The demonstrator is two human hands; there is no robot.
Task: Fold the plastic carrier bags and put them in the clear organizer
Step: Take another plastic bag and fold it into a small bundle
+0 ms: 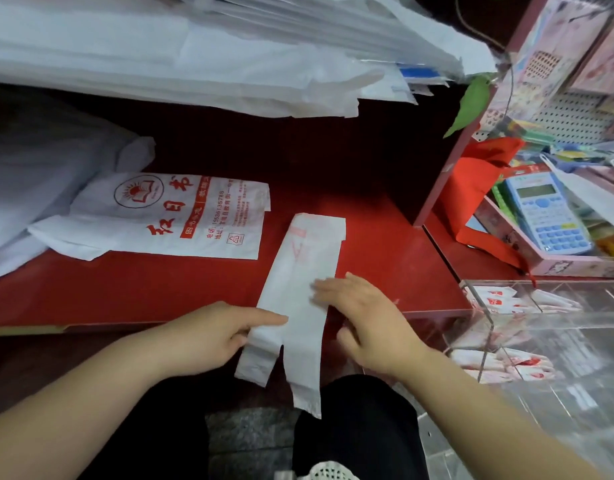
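Folded bag [304, 268], handles [260, 358] overhanging counter [385, 258] edge

Dim indoor light, wide-angle view with curved edges.
The red counter [385, 244] is softly lit and falls almost to black under the stack of white bags [194, 64] behind. Pale glare lies on the clear organizer [541, 323] walls. The right hand [364, 317] and the folded bag [298, 289] look a little blurred.
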